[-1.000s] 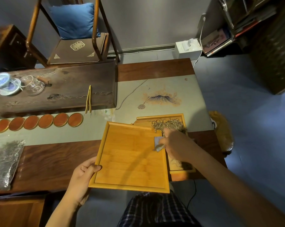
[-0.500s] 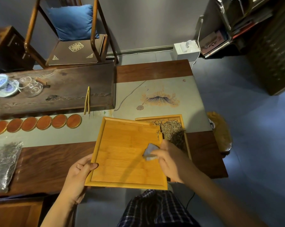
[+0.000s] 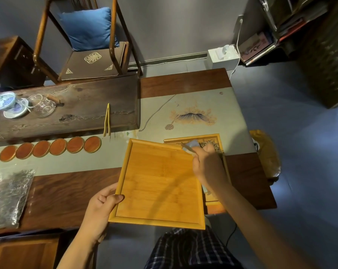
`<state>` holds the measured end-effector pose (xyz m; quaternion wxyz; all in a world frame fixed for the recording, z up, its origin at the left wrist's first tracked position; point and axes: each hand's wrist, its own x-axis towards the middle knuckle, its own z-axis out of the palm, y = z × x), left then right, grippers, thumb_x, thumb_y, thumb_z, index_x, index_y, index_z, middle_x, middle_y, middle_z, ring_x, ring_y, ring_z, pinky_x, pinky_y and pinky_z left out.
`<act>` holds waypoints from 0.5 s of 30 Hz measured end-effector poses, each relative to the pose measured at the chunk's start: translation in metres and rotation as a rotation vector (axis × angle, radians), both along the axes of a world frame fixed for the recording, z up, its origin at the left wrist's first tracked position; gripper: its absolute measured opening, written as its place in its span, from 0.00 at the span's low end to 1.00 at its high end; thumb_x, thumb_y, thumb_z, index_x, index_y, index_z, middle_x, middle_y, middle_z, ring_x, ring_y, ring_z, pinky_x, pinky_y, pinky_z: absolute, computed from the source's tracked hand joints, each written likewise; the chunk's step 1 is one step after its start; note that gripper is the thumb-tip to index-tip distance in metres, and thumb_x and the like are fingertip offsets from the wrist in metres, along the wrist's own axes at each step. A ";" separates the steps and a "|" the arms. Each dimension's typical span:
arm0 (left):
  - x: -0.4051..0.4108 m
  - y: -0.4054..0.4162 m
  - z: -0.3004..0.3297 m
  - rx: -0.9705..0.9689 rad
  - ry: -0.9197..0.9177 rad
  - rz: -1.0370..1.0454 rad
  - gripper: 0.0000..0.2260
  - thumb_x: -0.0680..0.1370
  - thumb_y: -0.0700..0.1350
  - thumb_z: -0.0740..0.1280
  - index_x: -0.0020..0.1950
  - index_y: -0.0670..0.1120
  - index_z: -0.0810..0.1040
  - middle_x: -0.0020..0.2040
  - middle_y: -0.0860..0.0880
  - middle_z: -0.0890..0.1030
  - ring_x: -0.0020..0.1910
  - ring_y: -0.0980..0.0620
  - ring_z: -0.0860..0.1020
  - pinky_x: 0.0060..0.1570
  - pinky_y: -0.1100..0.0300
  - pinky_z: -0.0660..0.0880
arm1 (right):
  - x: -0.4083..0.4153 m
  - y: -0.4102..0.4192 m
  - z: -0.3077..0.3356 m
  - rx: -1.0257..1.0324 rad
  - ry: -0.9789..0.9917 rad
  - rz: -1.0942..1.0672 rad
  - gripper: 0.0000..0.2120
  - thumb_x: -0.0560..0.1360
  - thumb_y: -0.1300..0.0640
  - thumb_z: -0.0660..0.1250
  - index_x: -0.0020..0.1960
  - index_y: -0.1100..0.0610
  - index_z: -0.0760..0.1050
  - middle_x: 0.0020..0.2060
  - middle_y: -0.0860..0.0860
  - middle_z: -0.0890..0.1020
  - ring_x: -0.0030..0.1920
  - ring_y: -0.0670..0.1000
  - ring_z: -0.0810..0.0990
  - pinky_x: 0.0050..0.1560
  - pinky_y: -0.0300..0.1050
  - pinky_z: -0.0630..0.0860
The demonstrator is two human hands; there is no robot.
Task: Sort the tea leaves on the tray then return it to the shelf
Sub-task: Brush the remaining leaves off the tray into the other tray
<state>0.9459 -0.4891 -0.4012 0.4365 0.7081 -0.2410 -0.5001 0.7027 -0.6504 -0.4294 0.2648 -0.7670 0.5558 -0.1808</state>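
The person's left hand [image 3: 101, 205] grips the near-left edge of a bamboo tray [image 3: 160, 183], thumb curled over the rim, holding it tilted over the front edge of the surface [image 3: 67, 193] — its floor looks bare. The right hand [image 3: 209, 167] reaches across the tray's far-right corner, fingers closed around a small pale-blue cloth [image 3: 192, 144] that pokes out above the knuckles. Just behind and partly under that corner lies a second tray [image 3: 214, 136], with a heap of pale tea leaves [image 3: 212, 145] at its far end. On the grey runner [image 3: 183, 105] to the left sit 6 round wooden coasters [image 3: 49, 148] in a row, with bamboo tongs [image 3: 107, 121] resting on the dark tea board [image 3: 77, 105] — a clear bag of leaves [image 3: 9, 195] lies at the far left.
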 end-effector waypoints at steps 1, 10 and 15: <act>-0.001 -0.001 0.000 0.000 -0.014 -0.009 0.17 0.76 0.29 0.61 0.55 0.46 0.82 0.47 0.48 0.87 0.42 0.52 0.85 0.37 0.67 0.79 | 0.007 0.004 0.005 0.008 -0.056 0.016 0.15 0.77 0.64 0.59 0.62 0.60 0.76 0.46 0.59 0.74 0.41 0.53 0.73 0.38 0.39 0.68; -0.017 -0.007 -0.003 -0.006 -0.058 -0.057 0.17 0.75 0.28 0.62 0.56 0.46 0.82 0.47 0.46 0.87 0.43 0.50 0.85 0.38 0.65 0.79 | 0.108 0.027 0.024 0.073 -0.040 0.083 0.15 0.78 0.59 0.58 0.64 0.56 0.73 0.60 0.58 0.69 0.54 0.58 0.75 0.48 0.46 0.74; -0.016 0.000 -0.002 -0.006 -0.050 0.018 0.18 0.75 0.26 0.61 0.55 0.45 0.81 0.45 0.48 0.87 0.39 0.55 0.85 0.35 0.67 0.79 | 0.104 0.018 0.014 0.088 0.073 0.047 0.16 0.78 0.60 0.59 0.64 0.57 0.72 0.59 0.59 0.70 0.56 0.60 0.73 0.52 0.48 0.74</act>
